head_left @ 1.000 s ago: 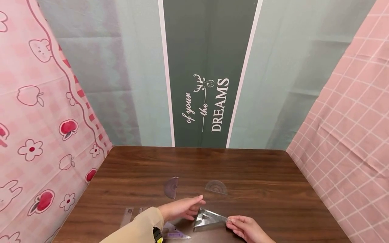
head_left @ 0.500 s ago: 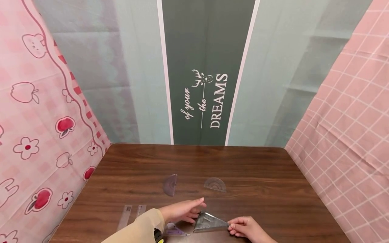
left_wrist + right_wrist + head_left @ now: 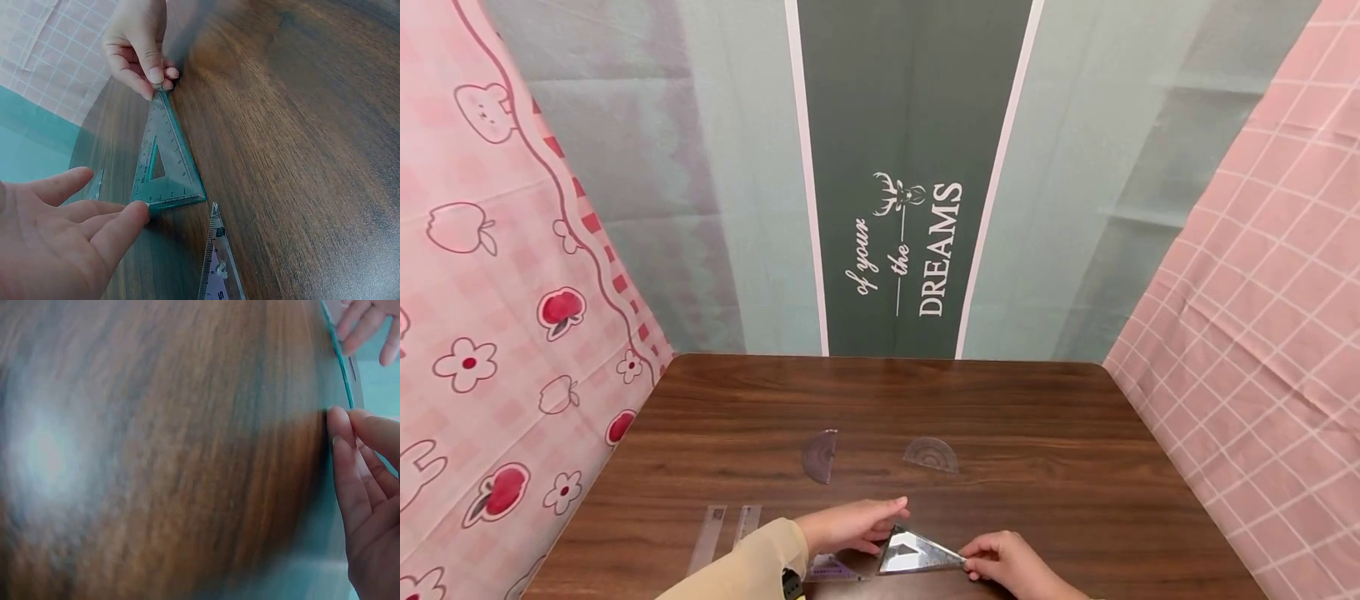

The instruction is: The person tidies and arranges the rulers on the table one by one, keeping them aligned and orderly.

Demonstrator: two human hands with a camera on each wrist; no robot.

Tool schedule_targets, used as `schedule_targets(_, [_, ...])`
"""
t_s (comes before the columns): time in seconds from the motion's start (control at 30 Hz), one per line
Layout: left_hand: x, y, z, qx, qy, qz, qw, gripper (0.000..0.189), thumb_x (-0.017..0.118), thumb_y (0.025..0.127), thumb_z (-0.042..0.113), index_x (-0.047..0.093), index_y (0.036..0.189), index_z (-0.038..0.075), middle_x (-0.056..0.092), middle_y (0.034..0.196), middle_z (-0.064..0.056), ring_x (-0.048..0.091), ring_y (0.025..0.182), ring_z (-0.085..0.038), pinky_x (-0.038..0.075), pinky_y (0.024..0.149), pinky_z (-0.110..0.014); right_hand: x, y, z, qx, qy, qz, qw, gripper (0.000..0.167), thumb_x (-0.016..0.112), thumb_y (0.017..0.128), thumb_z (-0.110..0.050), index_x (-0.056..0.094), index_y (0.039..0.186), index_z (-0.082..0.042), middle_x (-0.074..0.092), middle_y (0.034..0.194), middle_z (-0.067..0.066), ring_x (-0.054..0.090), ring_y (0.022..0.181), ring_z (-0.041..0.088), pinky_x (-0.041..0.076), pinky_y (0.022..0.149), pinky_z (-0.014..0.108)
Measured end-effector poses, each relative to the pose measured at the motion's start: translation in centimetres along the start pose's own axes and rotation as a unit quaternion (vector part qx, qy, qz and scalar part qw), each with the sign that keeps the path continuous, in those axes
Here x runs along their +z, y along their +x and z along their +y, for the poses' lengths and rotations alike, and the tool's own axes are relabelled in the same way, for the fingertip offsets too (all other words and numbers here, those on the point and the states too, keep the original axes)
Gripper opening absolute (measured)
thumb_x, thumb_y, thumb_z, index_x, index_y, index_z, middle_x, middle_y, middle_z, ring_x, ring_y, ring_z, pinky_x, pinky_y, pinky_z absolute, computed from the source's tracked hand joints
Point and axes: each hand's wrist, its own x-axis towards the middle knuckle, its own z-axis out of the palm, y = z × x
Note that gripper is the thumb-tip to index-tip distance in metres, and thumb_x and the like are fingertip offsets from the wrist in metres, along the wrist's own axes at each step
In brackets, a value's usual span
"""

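Note:
My right hand [image 3: 1011, 565] pinches a clear triangular set square [image 3: 917, 553] by its narrow tip, between thumb and fingers. In the left wrist view the set square [image 3: 165, 159] slants close over the table, its short side toward my left hand [image 3: 69, 237]. That left hand [image 3: 853, 527] has its fingers spread and fairly straight, one fingertip right at a corner of the short side. A second set square [image 3: 219, 265] with purple marking lies close by, partly hidden behind the left wrist in the head view. In the right wrist view the held set square [image 3: 340, 359] shows edge-on.
Two clear protractors, a left one [image 3: 820, 457] and a right one [image 3: 931, 455], lie beyond the hands. Two straight rulers, one wider [image 3: 707, 537] and one narrower [image 3: 747, 522], lie at the left, partly under the sleeve [image 3: 748, 562]. Curtains surround the brown table [image 3: 1037, 417].
The set square and the right hand have come slightly nearer the person, and the square's tilt has changed. The left hand stays beside its short side. The head view has shifted a little.

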Motion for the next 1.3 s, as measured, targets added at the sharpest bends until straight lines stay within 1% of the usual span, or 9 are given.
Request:
schedule_targets(0.1, [0.1,-0.1,-0.1,0.002,0.000,-0.001,1.0000,0.068,0.034,0.098,0.050,0.039,0.136,-0.006,0.028,0.141,-0.034,0.031,0.127,-0.050,0.038,0.094,-0.056,0.2,0.2,-0.3,-0.036,-0.085,0.016,0.9956,0.004,0.068,0.081,-0.001,0.069,0.084,0.000,0.067,0.072,-0.004,0.058,0.063,-0.002,0.049,0.052,0.019])
schedule_targets(0.23, [0.2,-0.2,0.0,0.003,0.002,-0.001,1.0000,0.068,0.034,0.097,0.050,0.039,0.136,-0.006,0.027,0.142,-0.033,0.029,0.128,-0.049,0.038,0.095,-0.055,0.4,0.6,-0.5,-0.076,-0.157,0.023,0.9844,0.006,0.071,0.078,-0.002,0.068,0.081,-0.006,0.063,0.072,-0.009,0.053,0.064,-0.007,0.044,0.052,0.013])
schedule_targets(0.47, [0.5,-0.1,0.3,0.014,0.007,0.014,0.9998,0.065,0.037,0.098,0.047,0.042,0.134,-0.007,0.029,0.143,-0.029,0.028,0.128,-0.050,0.039,0.095,-0.055,0.2,1.1,-0.4,-0.137,-0.241,0.016,0.9607,0.014,0.074,0.075,-0.003,0.064,0.079,-0.012,0.057,0.075,-0.011,0.049,0.066,-0.006,0.039,0.054,0.007])
schedule_targets(0.57, [0.7,-0.1,0.3,0.018,0.009,0.015,0.9997,0.064,0.037,0.098,0.045,0.041,0.134,-0.008,0.031,0.143,-0.028,0.026,0.129,-0.051,0.038,0.095,-0.055,0.1,1.2,-0.5,-0.150,-0.254,0.014,0.9553,0.015,0.074,0.075,-0.003,0.063,0.079,-0.012,0.055,0.075,-0.011,0.048,0.067,-0.006,0.037,0.055,0.006])
schedule_targets(0.67, [0.8,0.0,0.3,0.021,0.006,0.015,0.9996,0.063,0.037,0.099,0.043,0.039,0.135,-0.009,0.032,0.143,-0.027,0.024,0.129,-0.051,0.036,0.096,-0.056,0.0,1.3,-0.7,-0.147,-0.259,0.010,0.9546,0.014,0.074,0.076,-0.005,0.063,0.079,-0.013,0.054,0.074,-0.012,0.047,0.066,-0.007,0.037,0.055,0.005])
schedule_targets(0.8, [1.0,0.0,0.4,0.026,0.003,0.009,0.9996,0.064,0.036,0.100,0.040,0.034,0.136,-0.012,0.032,0.142,-0.027,0.021,0.130,-0.052,0.034,0.097,-0.057,-0.1,1.3,-1.0,-0.126,-0.263,-0.004,0.9566,0.012,0.073,0.078,-0.007,0.062,0.079,-0.013,0.052,0.075,-0.013,0.046,0.065,-0.009,0.037,0.054,0.005])
schedule_targets(0.97, [1.3,0.0,0.7,0.020,0.004,0.000,0.9998,0.068,0.036,0.100,0.041,0.027,0.137,-0.015,0.026,0.144,-0.032,0.018,0.131,-0.052,0.031,0.098,-0.059,-0.1,1.4,-1.1,-0.095,-0.268,-0.014,0.9587,0.013,0.072,0.078,-0.006,0.062,0.078,-0.014,0.050,0.075,-0.015,0.044,0.065,-0.009,0.038,0.053,0.009])
schedule_targets(1.1, [1.4,0.0,0.8,0.015,-0.001,0.003,0.9999,0.071,0.037,0.099,0.041,0.024,0.137,-0.018,0.022,0.143,-0.035,0.017,0.130,-0.053,0.030,0.099,-0.060,0.0,1.5,-1.1,-0.073,-0.263,-0.022,0.9619,0.015,0.071,0.079,-0.004,0.061,0.077,-0.015,0.048,0.075,-0.016,0.043,0.064,-0.009,0.039,0.052,0.011])
schedule_targets(1.3, [1.3,-0.1,0.8,0.020,-0.010,0.000,0.9997,0.069,0.036,0.100,0.041,0.027,0.137,-0.016,0.023,0.143,-0.034,0.017,0.130,-0.054,0.030,0.099,-0.060,-0.2,1.6,-0.8,-0.075,-0.255,-0.028,0.9637,0.014,0.071,0.081,-0.005,0.060,0.078,-0.014,0.049,0.075,-0.014,0.044,0.062,-0.008,0.038,0.050,0.009])
